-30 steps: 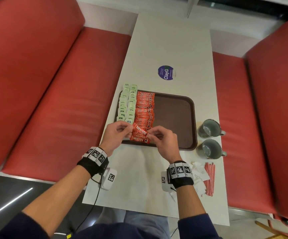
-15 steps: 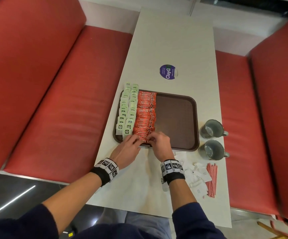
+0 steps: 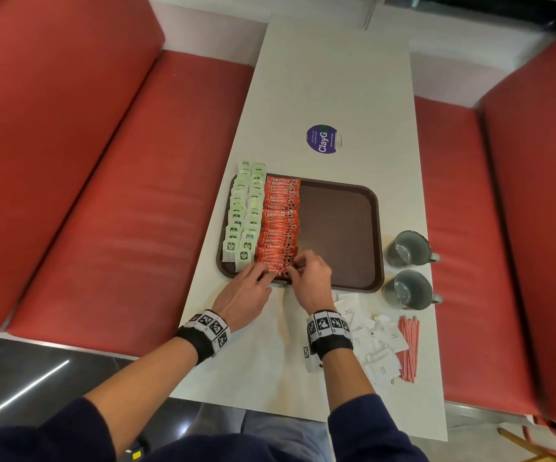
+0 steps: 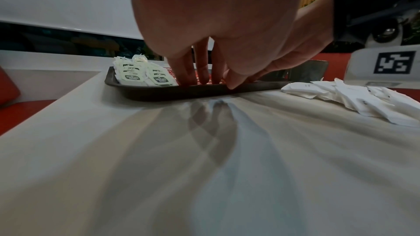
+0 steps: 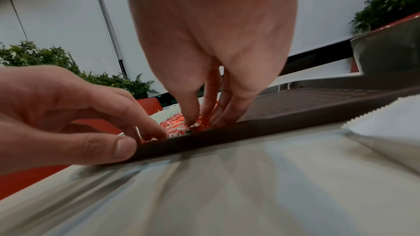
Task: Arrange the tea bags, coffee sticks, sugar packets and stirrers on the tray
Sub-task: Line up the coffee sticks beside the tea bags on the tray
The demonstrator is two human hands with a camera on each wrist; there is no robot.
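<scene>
A brown tray (image 3: 336,228) lies on the white table. Along its left side run two columns of green tea bags (image 3: 245,215), with a column of red coffee sticks (image 3: 280,221) beside them. Both hands are at the tray's near rim (image 5: 250,132), on the nearest coffee stick (image 5: 175,130). My left hand (image 3: 266,273) lays fairly straight fingers on the stick's left end, with the thumb on the rim. My right hand (image 3: 295,266) pinches the right end with curled fingertips (image 5: 191,117). White sugar packets (image 3: 373,341) and red stirrers (image 3: 409,348) lie on the table at the near right.
Two grey cups (image 3: 408,248) (image 3: 406,290) stand right of the tray. A round purple sticker (image 3: 322,139) sits beyond it. Red benches (image 3: 103,195) flank the narrow table. The tray's right half is bare.
Both hands have lowered a coffee stick from above the tray down onto the near end of the red column. They now rest low at the tray's near rim.
</scene>
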